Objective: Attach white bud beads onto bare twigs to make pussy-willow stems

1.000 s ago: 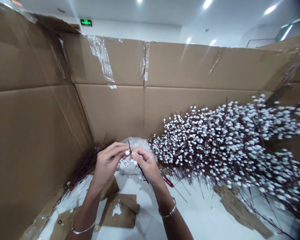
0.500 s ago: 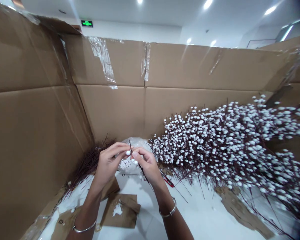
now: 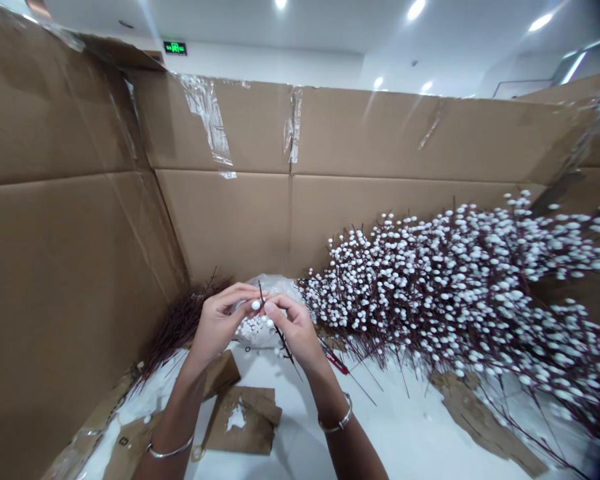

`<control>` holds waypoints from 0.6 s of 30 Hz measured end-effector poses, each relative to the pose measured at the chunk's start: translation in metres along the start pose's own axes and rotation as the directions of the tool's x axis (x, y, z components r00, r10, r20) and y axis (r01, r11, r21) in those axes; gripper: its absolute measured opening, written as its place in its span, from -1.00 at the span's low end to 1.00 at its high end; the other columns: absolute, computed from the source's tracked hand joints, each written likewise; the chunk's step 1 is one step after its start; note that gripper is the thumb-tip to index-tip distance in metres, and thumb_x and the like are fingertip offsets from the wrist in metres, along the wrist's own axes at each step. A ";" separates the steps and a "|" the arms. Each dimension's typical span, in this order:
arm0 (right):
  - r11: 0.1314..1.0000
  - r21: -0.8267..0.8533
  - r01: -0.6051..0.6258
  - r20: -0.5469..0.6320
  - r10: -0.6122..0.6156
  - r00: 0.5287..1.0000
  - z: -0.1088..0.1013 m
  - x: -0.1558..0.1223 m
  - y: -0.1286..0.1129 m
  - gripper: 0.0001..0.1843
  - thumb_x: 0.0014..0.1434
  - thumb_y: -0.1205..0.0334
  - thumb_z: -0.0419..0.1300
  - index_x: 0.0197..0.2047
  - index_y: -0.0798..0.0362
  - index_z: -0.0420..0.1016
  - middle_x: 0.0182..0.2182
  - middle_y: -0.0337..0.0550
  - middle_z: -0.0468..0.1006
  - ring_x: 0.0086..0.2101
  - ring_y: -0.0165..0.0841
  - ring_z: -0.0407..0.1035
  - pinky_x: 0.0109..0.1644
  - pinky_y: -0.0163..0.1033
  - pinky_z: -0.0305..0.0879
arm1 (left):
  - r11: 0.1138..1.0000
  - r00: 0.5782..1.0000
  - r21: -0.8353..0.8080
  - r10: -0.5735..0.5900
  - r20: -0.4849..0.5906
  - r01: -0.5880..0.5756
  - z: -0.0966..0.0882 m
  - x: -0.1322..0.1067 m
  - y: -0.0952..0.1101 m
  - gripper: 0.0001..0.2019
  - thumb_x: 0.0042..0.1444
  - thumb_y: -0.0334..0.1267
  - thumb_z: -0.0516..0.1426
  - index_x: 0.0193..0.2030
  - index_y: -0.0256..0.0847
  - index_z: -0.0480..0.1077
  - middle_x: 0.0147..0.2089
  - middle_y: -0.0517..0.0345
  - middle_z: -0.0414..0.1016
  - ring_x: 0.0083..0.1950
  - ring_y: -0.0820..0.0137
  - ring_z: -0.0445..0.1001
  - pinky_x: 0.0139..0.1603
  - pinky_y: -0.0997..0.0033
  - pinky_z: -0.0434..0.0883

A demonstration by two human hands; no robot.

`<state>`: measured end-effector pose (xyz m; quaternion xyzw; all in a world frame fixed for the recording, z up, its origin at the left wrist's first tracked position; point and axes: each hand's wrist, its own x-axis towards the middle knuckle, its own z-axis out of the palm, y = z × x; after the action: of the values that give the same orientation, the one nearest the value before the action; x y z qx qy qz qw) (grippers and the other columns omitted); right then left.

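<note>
- Pinching a thin dark brown twig [image 3: 283,343] with the right hand [image 3: 296,330], fingers pressing together around it and leaving no visible gap.
- Holding a white bud [image 3: 255,305] in the left hand [image 3: 219,325], fingers nearly meeting right beside the twig, but not showing clearly whether bud and twig are joining.
- Slanting the twig between both hands, pointing its tip upward past the fingers and its lower part down toward the right wrist.
- Wearing silver bangles [image 3: 341,425] on both arms.
- Working over a white tabletop [image 3: 380,433], just in front of a clear plastic bag [image 3: 267,283] containing more white buds.
- Showing a bundle of bare dark twigs [image 3: 173,330] lying at the left, and a large heap of white-budded branches [image 3: 430,287] spreading across the right.
- Having a red-handled tool [image 3: 337,360] lying near the right forearm and a folded cardboard piece [image 3: 255,437] lying between the forearms.
- Facing a taped cardboard wall [image 3: 220,220].
</note>
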<state>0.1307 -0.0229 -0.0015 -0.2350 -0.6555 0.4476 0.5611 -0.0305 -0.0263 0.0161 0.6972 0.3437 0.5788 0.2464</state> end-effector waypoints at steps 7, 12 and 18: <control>0.990 -0.140 -0.016 -0.094 0.003 0.996 0.002 0.000 -0.006 -0.79 0.26 0.16 0.17 -0.29 0.00 0.63 -0.27 -0.17 0.64 -0.13 -0.26 0.44 0.07 -0.14 0.26 | 0.967 0.969 -0.076 -0.245 -0.015 0.243 -0.010 0.001 -0.001 -0.75 0.20 -0.12 0.18 -0.03 -0.09 0.56 -0.06 0.08 0.61 -0.03 0.33 0.53 0.00 0.43 0.42; 0.978 -0.210 -0.013 -0.235 -0.038 0.971 -0.010 0.000 -0.011 -0.81 0.23 0.17 0.20 -0.28 0.01 0.64 -0.27 -0.14 0.64 -0.15 -0.25 0.46 0.04 -0.13 0.29 | 0.955 0.956 -0.043 -0.292 0.021 0.293 -0.014 -0.001 0.002 -0.69 0.18 -0.06 0.18 -0.02 -0.14 0.54 -0.06 0.04 0.61 -0.02 0.27 0.53 0.03 0.35 0.41; 0.949 -0.314 -0.019 -0.438 -0.127 0.890 -0.074 -0.007 -0.041 -0.79 0.25 0.13 0.17 -0.25 -0.01 0.62 -0.25 -0.17 0.65 -0.18 -0.31 0.49 -0.01 -0.16 0.34 | 0.961 0.959 0.044 -0.277 0.066 0.275 -0.012 -0.005 0.016 -0.73 0.19 -0.09 0.17 -0.03 -0.11 0.54 0.00 0.07 0.57 0.03 0.28 0.49 0.01 0.38 0.39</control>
<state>0.2106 -0.0245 0.0276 -0.3991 -0.5752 0.2560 0.6666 -0.0392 -0.0410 0.0271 0.6668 0.4384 0.5075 0.3249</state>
